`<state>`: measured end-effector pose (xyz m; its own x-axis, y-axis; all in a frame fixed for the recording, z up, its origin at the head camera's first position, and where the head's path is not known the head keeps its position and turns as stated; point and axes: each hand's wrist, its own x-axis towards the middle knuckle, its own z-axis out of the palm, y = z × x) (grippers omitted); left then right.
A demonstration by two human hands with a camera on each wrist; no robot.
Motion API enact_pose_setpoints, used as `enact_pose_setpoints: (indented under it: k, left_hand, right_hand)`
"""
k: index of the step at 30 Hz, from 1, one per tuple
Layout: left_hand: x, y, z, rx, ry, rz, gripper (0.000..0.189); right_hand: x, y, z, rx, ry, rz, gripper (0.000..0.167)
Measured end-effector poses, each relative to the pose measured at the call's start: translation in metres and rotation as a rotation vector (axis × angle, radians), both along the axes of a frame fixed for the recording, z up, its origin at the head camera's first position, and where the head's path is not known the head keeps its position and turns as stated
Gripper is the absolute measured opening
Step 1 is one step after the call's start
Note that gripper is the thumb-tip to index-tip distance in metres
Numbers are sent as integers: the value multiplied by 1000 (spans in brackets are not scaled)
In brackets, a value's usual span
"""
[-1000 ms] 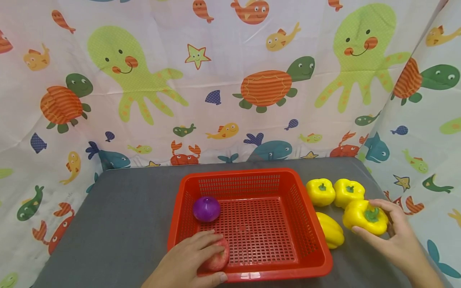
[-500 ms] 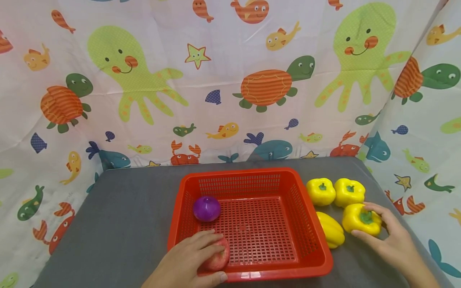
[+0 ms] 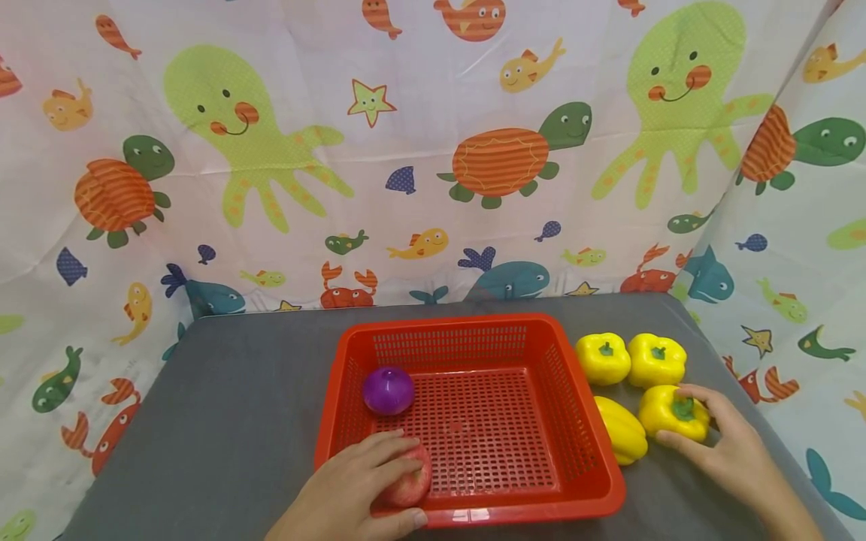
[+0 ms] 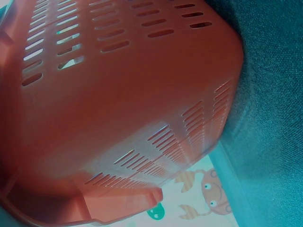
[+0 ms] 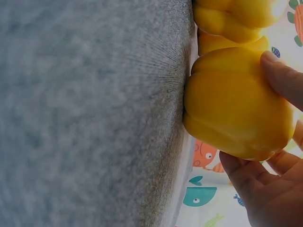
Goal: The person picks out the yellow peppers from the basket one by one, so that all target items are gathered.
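My left hand [image 3: 355,485] reaches over the front left rim of a red plastic basket [image 3: 446,324], its fingers curled over a red apple [image 3: 416,481] inside. In the left wrist view only the basket's outer wall [image 4: 118,94] shows; hand and apple are hidden there. On the right, my right hand [image 3: 734,454] grips a yellow bell pepper [image 3: 656,413] from its right side, thumb in front and fingers behind. The right wrist view has this pepper [image 5: 232,104] low against the grey cloth, between thumb and fingers. A purple onion [image 3: 389,391] lies at the basket's left.
Two more yellow bell peppers [image 3: 604,361] stand right of the basket, behind the held one. Another yellow pepper [image 3: 622,432] lies on its side against the basket's right wall. A curtain [image 3: 419,150] printed with sea animals borders the grey table [image 3: 223,421].
My right hand has moved the yellow bell pepper down and slightly left, closer to the other peppers. The left hand stays on the apple.
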<state>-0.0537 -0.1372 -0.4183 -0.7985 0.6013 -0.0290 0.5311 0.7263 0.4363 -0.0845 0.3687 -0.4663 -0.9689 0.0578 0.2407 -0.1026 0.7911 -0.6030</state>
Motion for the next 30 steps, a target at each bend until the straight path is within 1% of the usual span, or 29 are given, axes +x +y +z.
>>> enact_pose_setpoints:
  k: [4, 11, 18, 24, 27, 30]
  left_hand:
    - [0, 0, 0, -1, -10, 5, 68]
    - [-1, 0, 0, -5, -20, 1, 69]
    - [0, 0, 2, -7, -58, 15, 69]
    - [-1, 0, 2, -9, -57, 8, 69]
    - [-1, 0, 1, -12, -46, -3, 70]
    - [-1, 0, 0, -17, -23, -20, 70]
  right_hand:
    - [-2, 1, -2, 7, -1, 13, 70]
    - [-4, -1, -2, 22, 77, 50, 69]
    - [-3, -2, 1, 24, 82, 26, 70]
    - [-2, -7, 7, 26, 137, 11, 68]
    - [-1, -10, 9, 9, 150, 38, 67]
    - [-1, -13, 13, -23, 153, 93, 67]
